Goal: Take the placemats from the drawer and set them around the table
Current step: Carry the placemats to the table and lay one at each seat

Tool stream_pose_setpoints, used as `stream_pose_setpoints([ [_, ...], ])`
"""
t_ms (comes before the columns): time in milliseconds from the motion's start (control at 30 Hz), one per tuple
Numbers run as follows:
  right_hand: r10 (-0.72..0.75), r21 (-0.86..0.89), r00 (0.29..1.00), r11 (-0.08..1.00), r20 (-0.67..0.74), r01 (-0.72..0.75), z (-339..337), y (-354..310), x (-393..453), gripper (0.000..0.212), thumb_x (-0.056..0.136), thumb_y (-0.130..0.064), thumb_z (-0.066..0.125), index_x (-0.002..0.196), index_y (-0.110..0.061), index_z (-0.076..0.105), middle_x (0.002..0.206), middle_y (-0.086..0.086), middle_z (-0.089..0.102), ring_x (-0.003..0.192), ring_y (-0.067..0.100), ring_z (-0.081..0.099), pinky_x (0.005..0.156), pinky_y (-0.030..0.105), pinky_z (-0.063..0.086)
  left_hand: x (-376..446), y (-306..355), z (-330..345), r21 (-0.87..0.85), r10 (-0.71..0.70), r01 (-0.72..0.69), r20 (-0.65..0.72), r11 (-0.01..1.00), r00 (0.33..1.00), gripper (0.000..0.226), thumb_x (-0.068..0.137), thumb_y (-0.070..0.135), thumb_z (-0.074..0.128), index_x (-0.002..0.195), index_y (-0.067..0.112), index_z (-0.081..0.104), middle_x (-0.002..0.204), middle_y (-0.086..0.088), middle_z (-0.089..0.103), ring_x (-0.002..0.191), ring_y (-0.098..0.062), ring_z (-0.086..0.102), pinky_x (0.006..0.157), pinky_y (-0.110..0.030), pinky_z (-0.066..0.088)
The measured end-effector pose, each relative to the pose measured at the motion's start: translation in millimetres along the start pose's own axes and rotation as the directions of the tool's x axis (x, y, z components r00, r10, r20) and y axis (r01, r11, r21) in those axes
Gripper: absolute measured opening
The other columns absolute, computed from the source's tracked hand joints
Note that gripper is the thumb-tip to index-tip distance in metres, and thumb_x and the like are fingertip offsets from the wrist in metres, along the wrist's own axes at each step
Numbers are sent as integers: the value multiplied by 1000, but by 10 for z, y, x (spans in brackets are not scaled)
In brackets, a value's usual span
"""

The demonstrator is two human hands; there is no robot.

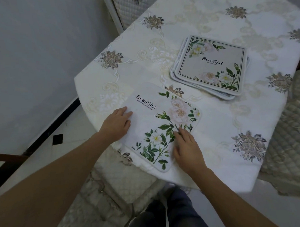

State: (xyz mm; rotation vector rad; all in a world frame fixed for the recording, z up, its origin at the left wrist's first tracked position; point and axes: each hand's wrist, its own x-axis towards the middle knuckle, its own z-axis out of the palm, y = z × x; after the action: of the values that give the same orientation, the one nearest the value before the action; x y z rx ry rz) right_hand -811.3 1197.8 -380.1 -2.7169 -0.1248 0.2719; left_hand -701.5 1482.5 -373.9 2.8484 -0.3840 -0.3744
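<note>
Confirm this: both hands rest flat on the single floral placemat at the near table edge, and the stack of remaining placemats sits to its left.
One detail is wrong. The head view shows the stack of bordered floral placemats beyond and to the right of the single white floral placemat, not left. The left hand and right hand do rest flat.

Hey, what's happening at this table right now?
A person is laying out placemats. Both hands rest flat on one floral placemat at the near edge of the table: the left hand on its plain side, the right hand on the flower print. A stack of placemats waits further in on the table, untouched.
</note>
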Motion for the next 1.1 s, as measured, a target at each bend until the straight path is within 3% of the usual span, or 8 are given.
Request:
stream_pose_setpoints([
  [300, 13, 1, 1000, 1000, 18, -13, 276, -358, -511, 54, 91, -23, 50, 143, -9, 44, 153, 12, 36, 142, 29, 30, 118, 37, 23, -683, -82, 165, 42, -23, 26, -91, 999, 996, 33, 93, 17, 55, 124, 11, 64, 134, -20, 56, 116, -39, 54, 88, -47, 49],
  [433, -53, 9, 999, 999, -3, 53, 284, -502, -487, 47, 87, -19, 52, 132, -8, 55, 144, 14, 46, 134, 31, 40, 114, 37, 29, -800, 75, 155, 55, 13, -10, -51, 998, 999, 33, 96, 22, 51, 126, 16, 64, 139, -16, 53, 124, -34, 49, 95, -45, 44],
  [567, -183, -13, 981, 983, 61, 184, 358, -744, -428, 50, 89, -20, 52, 139, -11, 49, 149, 11, 41, 138, 30, 34, 116, 37, 24, -940, 337, 288, 42, 151, -151, 5, 988, 989, 36, 98, 27, 46, 130, 19, 60, 146, -12, 46, 133, -31, 41, 105, -45, 37],
  [667, -187, -31, 975, 981, 121, 192, 442, -835, -428, 55, 93, -24, 49, 147, -15, 38, 156, 8, 29, 145, 28, 22, 119, 40, 22, -1039, 404, 375, 64, 204, -204, 3, 977, 979, 37, 98, 29, 43, 129, 19, 61, 145, -11, 48, 133, -29, 43, 103, -45, 38],
  [767, -183, -28, 978, 982, 98, 187, 460, -790, -479, 55, 91, -23, 50, 146, -18, 40, 156, 5, 30, 145, 25, 24, 117, 40, 27, -1081, 325, 335, 58, 214, -212, -25, 976, 977, 43, 95, 33, 35, 123, 20, 65, 138, -11, 55, 127, -29, 51, 97, -44, 44],
  [900, -199, -41, 979, 979, 33, 200, 407, -623, -624, 51, 86, -17, 56, 137, -17, 53, 148, 5, 44, 136, 24, 39, 112, 42, 36, -1005, 46, 222, 76, 99, -97, -17, 992, 995, 39, 100, 34, 40, 134, 24, 56, 148, -9, 45, 136, -27, 39, 107, -45, 37],
  [1100, -159, -66, 987, 985, 6, 159, 370, -529, -708, 44, 83, -16, 59, 127, -19, 60, 142, 6, 50, 132, 27, 43, 108, 43, 41, -958, -195, 105, 38, -47, 48, -28, 998, 999, 47, 95, 36, 35, 135, 23, 57, 147, -10, 46, 133, -26, 43, 99, -44, 40],
])
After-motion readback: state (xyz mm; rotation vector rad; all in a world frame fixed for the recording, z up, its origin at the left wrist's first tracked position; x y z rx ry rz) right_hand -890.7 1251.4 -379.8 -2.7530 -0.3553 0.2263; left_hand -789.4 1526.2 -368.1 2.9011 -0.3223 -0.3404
